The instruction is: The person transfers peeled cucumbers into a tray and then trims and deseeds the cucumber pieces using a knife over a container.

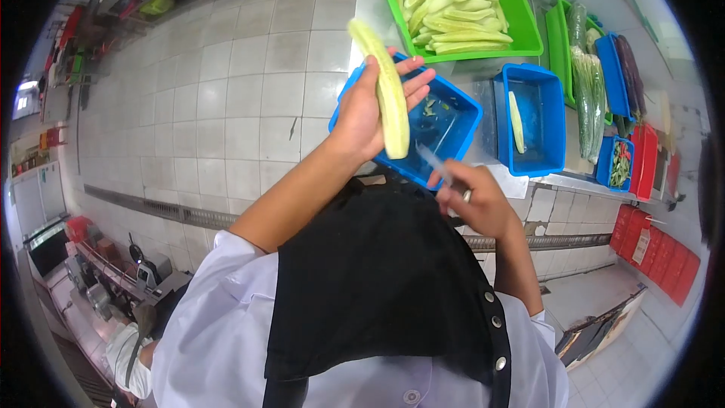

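Observation:
A long peeled cucumber [390, 102], pale green, lies across the palm of my left hand [362, 113]. My thumb presses on it while the other fingers stretch out behind. Below it, a blue bin [464, 128] has some dark green scraps on its bottom. My right hand [479, 200] is closed around a small knife-like tool [434, 162] with a narrow pale blade, blurred by motion; its exact kind is unclear. The tool's tip points toward the blue bin, apart from the cucumber.
A green tub [532, 38] heaped with peeled cucumbers [457, 11] stands on the metal counter. Beside it, a second blue bin [555, 121] holds one peeled cucumber [516, 122]. Bagged vegetables [589, 98] and a small blue basket [619, 162] are farther right. White floor tiles [234, 91] lie left.

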`<state>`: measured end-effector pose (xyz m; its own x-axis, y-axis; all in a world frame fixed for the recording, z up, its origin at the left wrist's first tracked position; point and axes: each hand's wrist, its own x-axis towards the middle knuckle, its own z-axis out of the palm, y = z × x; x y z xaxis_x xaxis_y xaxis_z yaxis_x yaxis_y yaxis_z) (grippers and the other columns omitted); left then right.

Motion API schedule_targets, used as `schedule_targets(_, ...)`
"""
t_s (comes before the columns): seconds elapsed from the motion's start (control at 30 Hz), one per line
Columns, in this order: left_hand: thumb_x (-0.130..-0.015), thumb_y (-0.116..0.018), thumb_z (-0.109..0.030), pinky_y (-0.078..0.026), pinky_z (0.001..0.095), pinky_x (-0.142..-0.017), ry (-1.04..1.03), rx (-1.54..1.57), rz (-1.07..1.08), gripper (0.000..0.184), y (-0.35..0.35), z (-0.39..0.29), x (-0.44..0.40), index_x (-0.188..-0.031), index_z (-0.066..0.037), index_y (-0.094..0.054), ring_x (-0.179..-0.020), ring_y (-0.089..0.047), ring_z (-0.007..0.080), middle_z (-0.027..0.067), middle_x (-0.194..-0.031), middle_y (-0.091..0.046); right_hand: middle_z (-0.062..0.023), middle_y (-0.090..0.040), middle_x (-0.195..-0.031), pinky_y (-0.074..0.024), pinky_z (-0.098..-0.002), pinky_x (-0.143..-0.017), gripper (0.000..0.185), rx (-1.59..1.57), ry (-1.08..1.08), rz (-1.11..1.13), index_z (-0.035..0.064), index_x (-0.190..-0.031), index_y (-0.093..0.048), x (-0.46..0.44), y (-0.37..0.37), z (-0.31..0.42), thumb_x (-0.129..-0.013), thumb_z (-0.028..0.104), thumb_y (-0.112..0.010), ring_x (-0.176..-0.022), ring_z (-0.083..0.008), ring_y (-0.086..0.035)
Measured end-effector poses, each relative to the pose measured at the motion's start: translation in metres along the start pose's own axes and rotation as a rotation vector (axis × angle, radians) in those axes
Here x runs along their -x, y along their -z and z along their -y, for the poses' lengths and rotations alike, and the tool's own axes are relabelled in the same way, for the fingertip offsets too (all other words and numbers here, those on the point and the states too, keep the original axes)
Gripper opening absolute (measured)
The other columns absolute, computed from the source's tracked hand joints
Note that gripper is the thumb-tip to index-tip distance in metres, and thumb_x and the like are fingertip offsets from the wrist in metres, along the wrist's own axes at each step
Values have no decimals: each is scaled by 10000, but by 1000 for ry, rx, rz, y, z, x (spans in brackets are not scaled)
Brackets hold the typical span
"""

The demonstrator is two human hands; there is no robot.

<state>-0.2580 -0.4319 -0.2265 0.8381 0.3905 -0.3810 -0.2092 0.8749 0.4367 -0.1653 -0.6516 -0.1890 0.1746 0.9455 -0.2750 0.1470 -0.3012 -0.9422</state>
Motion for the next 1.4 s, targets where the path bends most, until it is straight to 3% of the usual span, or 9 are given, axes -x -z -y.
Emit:
schedule_targets(0.07, -1169, -301, -461, -388, 517, -1231, -125, 13, 49, 553, -2, 4, -1, -1575, -87, -265, -1482, -465, 428, 223, -1611, -430, -94, -763, -947, -556, -381, -791, 232, -172, -116, -111, 32, -1191, -655, -3, 2, -3, -1033, 197, -696, -886, -192, -732)
schedule_targets(0.13, -1166, -281, -481, -309, 544, -1259, -151, -41, 124, 546, -10, 12, 1, -1557, -104, -226, -1524, -399, 449, 224, -1668, -363, -114, -771, -1026, -389, -212, -479, 366, -506, -59, -260, 35, -1368, -541, -24, -7, 4, -1046, 156, -665, -543, -18, -505)
schedule_targets(0.33, -1134, -490, -347, -255, 557, -1293, -257, -509, 480, 698, -6, 11, 28, -1670, -86, -127, -1566, -328, 443, 266, -1704, -284, -109, -740, -913, -273, -196, -391, 326, -746, -86, -466, 34, -1292, -553, -24, 20, -6, -1063, 226, -685, -424, -10, -390)
schedule_targets(0.43, -1060, -633, -209, -434, 594, -1192, 419, -476, 474, 731, 4, -27, 31, -1682, -88, -267, -1450, -506, 463, 329, -1664, -326, -104, -726, -830, -261, -199, -379, 302, -833, -10, -281, 12, -1252, -620, 3, 65, -7, -1063, 240, -682, -389, -22, -370)
schedule_targets(0.53, -1125, -395, -537, -578, 640, -1005, 676, 132, 502, 712, -2, -25, 32, -1692, -138, -232, -1361, -582, 492, 317, -1564, -484, -95, -717, -822, -260, -193, -382, 314, -583, -126, -100, 8, -1255, -647, 2, 95, 17, -1055, 247, -687, -385, -26, -379)
schedule_targets(0.67, -1154, -268, -547, -637, 461, -927, 693, -260, 643, 683, -22, -5, 29, -1662, -93, -295, -1093, -747, 369, 225, -1454, -611, -72, -727, -872, -307, -220, -431, 335, -196, -171, -140, 43, -1281, -658, -26, 87, 34, -1057, 292, -676, -486, -21, -449)
schedule_targets(0.83, -1180, -275, -456, -486, 279, -628, 250, -566, 241, 567, -47, 7, 38, -1518, -41, -464, -642, -559, 144, 68, -887, -610, -154, -670, -807, -528, -399, -732, 302, 385, 298, -802, -15, -1216, -633, -32, 56, 28, -1108, 250, -538, -767, -299, -694)
schedule_targets(0.97, -1181, -274, -446, -493, 275, -625, 116, -613, 204, 543, -35, 5, 37, -1495, -52, -479, -636, -547, 137, 61, -894, -587, -205, -680, -796, -504, -468, -712, 276, 209, -147, -497, 38, -1267, -654, -9, 46, 46, -1112, 221, -519, -774, -390, -698)
schedule_targets(1.4, -1186, -301, -387, -488, 268, -668, 29, -608, 179, 500, -37, 11, 46, -1553, -74, -433, -707, -545, 135, 71, -972, -562, -253, -732, -1001, -533, -503, -777, 467, 459, 117, -665, 189, -1507, -609, -16, 24, 41, -1046, 117, -591, -883, -446, -694)
